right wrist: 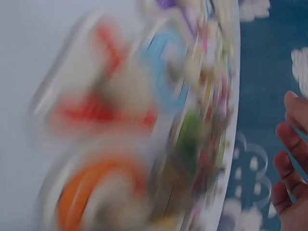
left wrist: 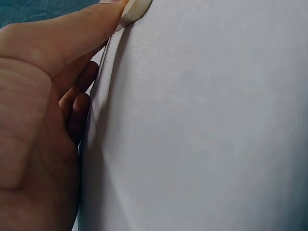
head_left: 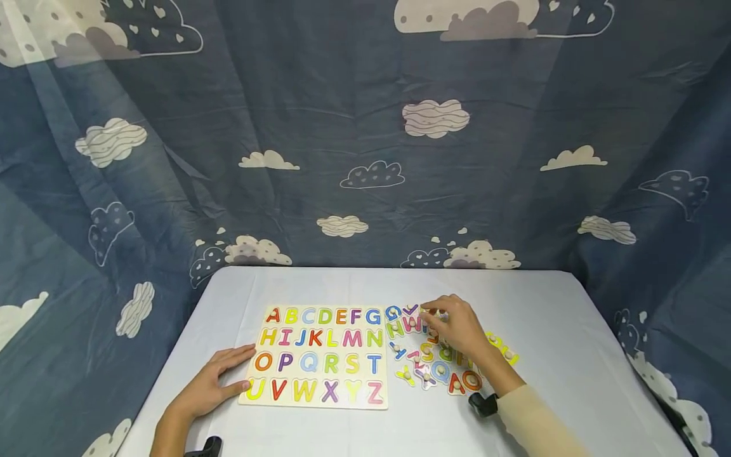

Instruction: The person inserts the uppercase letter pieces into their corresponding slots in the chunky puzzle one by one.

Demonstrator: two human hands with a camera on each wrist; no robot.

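The wooden alphabet board (head_left: 314,374) lies flat with its printed rows of coloured capital letters facing up. My left hand (head_left: 208,384) rests at its left edge; the thumb touches the lower left corner and the fingers reach the edge higher up. The left wrist view shows the thumb (left wrist: 62,36) against the board corner (left wrist: 137,12). My right hand (head_left: 457,324) is over the knobbed letter pieces (head_left: 440,371) right of the board, fingers bent loosely. In the blurred right wrist view, nothing shows between the fingers (right wrist: 291,139). The head view hides what lies under that hand.
A red A piece (head_left: 455,384) and an orange O piece (head_left: 472,381) lie nearest my right wrist. Some yellow-green pieces (head_left: 502,348) lie beyond the right forearm. A white cloth covers the table (head_left: 559,381); a blue cloud-patterned curtain (head_left: 365,139) hangs behind and at the sides.
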